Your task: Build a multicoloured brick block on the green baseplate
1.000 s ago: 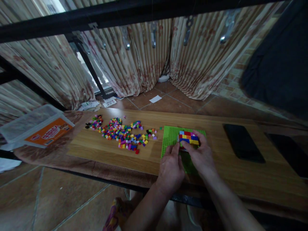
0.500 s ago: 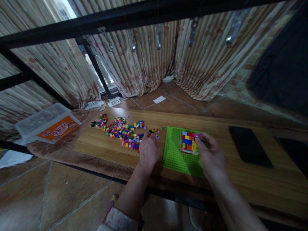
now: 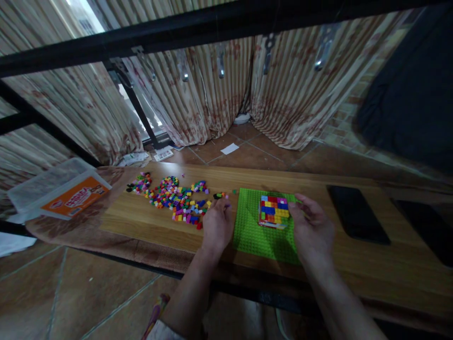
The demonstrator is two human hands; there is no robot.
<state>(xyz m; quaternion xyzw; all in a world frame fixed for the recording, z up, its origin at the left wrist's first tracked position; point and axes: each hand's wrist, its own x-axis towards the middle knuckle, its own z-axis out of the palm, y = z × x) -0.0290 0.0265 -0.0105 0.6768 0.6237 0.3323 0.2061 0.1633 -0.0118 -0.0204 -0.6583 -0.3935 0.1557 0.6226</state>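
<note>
A low block built of toy bricks (image 3: 273, 211) in red, blue, yellow, orange and magenta sits on the green baseplate (image 3: 247, 236). My right hand (image 3: 313, 229) is at the block's right side, thumb and forefinger a little apart and nothing visible between them. Left of the baseplate, my left hand (image 3: 217, 224) reaches down to the table with its fingertips drawn together beside a few small bricks (image 3: 220, 195). Whatever those fingers pinch is hidden. A spread pile of loose multicoloured bricks (image 3: 180, 200) lies just left of that hand.
On the wooden table (image 3: 141, 222), a black phone-like slab (image 3: 357, 212) lies right of the baseplate, and another dark flat slab (image 3: 424, 229) lies farther right. A clear plastic box (image 3: 60, 189) with an orange label stands at the left end. A black metal bar (image 3: 198, 35) crosses above.
My right thumb has come off the block's magenta corner, which now shows, and the hand sits slightly to its right. My left hand stays by the small bricks. The view has shifted slightly.
</note>
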